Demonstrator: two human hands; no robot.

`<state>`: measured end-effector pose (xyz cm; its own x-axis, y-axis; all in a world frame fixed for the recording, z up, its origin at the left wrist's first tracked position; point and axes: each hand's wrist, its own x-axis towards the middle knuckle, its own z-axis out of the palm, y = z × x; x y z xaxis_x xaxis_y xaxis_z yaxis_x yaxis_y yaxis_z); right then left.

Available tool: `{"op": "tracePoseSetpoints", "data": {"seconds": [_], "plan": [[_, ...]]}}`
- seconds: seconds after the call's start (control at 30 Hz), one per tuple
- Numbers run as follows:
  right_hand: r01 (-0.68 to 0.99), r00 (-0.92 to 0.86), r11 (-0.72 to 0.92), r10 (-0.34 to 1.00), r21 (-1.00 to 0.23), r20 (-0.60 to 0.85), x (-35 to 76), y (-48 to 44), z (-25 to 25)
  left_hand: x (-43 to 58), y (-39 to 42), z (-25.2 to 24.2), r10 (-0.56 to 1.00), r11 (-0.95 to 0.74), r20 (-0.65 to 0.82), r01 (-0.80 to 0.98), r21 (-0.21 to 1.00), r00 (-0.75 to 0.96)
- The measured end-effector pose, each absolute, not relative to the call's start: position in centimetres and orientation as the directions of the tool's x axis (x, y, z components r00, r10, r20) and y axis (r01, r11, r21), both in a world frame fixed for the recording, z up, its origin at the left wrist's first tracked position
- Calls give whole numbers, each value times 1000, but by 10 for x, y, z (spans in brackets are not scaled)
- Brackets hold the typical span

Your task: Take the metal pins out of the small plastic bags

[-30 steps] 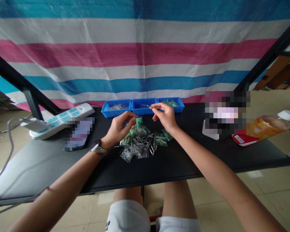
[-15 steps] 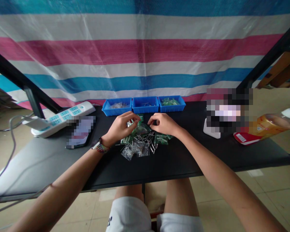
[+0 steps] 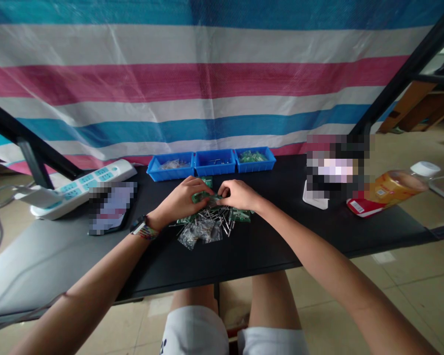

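My left hand (image 3: pixel 187 199) and my right hand (image 3: pixel 239 195) meet over a heap on the black table, fingers curled and pinched. Between the fingertips is a small clear plastic bag (image 3: pixel 213 200), partly hidden by them, so its contents do not show clearly. Thin metal rods (image 3: pixel 225 219) lie loose just below the hands. Clear bags with small parts (image 3: pixel 200 232) sit at the near side of the heap. Green packets (image 3: pixel 240 215) lie to the right, close to my right hand, and others show around my left fingers.
Behind the heap stand three blue bins: the left bin (image 3: pixel 170 174) with clear bags, the middle bin (image 3: pixel 214 169) with a few rods, the right bin (image 3: pixel 257 165) with green packets. A power strip (image 3: pixel 89 185) and phone (image 3: pixel 114 207) lie left; a bottle (image 3: pixel 392 190) lies right.
Both hands have come closer together and down onto the heap, and their fingertips now close on a clear bag. The whole view has shifted slightly.
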<state>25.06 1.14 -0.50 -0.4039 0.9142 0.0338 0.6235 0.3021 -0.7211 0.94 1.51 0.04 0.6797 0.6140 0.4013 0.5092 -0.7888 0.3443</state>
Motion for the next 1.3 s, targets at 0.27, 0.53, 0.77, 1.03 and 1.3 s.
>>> {"op": "tracePoseSetpoints", "data": {"seconds": [0.27, 0.53, 0.77, 1.03, 1.3], "plan": [[506, -318, 193, 948, -841, 27, 244, 14, -16, 10, 16, -2, 622, -782, 401, 510, 357, 673], [82, -91, 97, 992, -992, 90, 256, 29, -15, 9, 16, -5, 636, -769, 402, 499, 399, 659], [-229, -150, 45, 985, -972, 81, 260, 25, -5, 13, 14, -6, 703, -712, 493, 497, 497, 513], [-316, -306, -73, 951, -946, 29, 252, 15, 2, 14, 7, 5, 636, -766, 635, 458, 451, 440], [-209, -326, 67, 936, -976, 134, 253, 14, 1, 19, 5, 4, 858, -505, 448, 249, 826, 251]]}}
